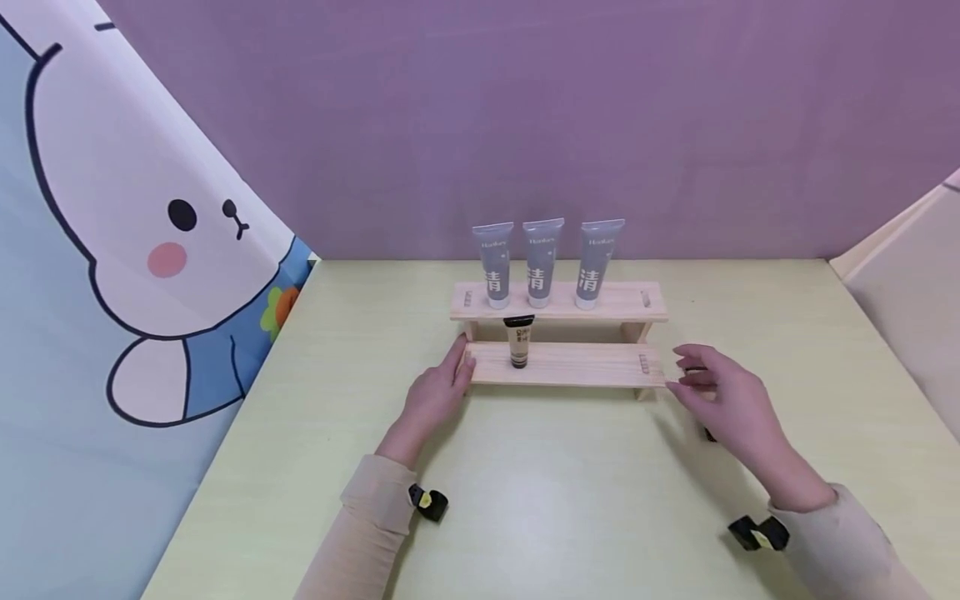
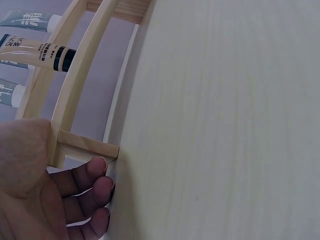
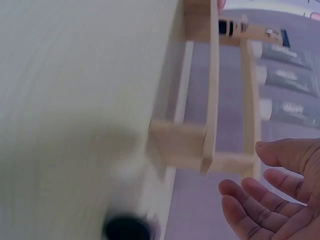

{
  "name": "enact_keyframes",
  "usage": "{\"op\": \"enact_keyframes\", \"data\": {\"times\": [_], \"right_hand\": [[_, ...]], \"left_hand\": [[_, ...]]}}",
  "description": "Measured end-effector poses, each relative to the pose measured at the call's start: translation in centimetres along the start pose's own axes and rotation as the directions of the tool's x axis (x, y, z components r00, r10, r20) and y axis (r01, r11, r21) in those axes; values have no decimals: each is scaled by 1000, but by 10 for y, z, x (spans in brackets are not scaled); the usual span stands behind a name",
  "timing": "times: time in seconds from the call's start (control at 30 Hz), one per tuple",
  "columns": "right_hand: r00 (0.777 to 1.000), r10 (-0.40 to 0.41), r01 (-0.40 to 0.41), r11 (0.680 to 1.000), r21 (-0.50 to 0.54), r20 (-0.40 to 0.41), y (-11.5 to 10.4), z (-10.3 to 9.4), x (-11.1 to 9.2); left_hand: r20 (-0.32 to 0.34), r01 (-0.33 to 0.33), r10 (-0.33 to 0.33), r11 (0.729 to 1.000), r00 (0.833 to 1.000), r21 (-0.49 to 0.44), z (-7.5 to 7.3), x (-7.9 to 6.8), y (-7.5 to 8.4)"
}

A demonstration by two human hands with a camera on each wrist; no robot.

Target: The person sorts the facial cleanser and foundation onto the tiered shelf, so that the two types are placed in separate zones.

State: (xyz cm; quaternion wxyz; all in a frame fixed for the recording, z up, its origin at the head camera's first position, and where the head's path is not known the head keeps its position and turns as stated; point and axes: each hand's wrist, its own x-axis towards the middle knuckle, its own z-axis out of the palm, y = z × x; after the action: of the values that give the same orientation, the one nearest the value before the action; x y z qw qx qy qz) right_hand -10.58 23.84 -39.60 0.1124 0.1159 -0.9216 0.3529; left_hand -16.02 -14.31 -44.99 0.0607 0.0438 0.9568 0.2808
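A two-tier wooden rack (image 1: 570, 365) stands on the table. My left hand (image 1: 437, 395) holds the left end of its lower shelf, thumb at the front edge; in the left wrist view, curled fingers (image 2: 94, 192) lie beside the end leg. On that shelf a small beige tube (image 1: 519, 343) with black ends stands upright. Three grey-blue tubes (image 1: 542, 260) with white caps stand on the upper shelf. Off the rack's right end, my right hand (image 1: 731, 404) has loosely bent fingers with nothing held. Below it lies a mostly hidden dark-ended thing (image 1: 709, 435), blurred in the right wrist view.
The pale wooden table (image 1: 555, 500) stretches around the rack. A purple backdrop (image 1: 570, 125) rises behind it, with a cartoon-printed cloth (image 1: 161, 333) on the left and a white panel (image 1: 915, 275) on the right. Small black cameras sit at both wrists.
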Motion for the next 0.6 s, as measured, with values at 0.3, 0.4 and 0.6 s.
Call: {"op": "enact_keyframes", "data": {"times": [0.3, 0.4, 0.6], "right_hand": [[991, 95, -77, 979, -191, 91, 35, -12, -7], [982, 133, -95, 962, -257, 137, 43, -12, -9], [945, 218, -148, 950, -276, 245, 51, -10, -10]], "left_hand": [[-1, 1, -1, 1000, 1000, 2, 1, 0, -1], [-2, 0, 0, 1000, 1000, -2, 1, 0, -1], [6, 13, -13, 1000, 1000, -9, 1, 0, 1]]}}
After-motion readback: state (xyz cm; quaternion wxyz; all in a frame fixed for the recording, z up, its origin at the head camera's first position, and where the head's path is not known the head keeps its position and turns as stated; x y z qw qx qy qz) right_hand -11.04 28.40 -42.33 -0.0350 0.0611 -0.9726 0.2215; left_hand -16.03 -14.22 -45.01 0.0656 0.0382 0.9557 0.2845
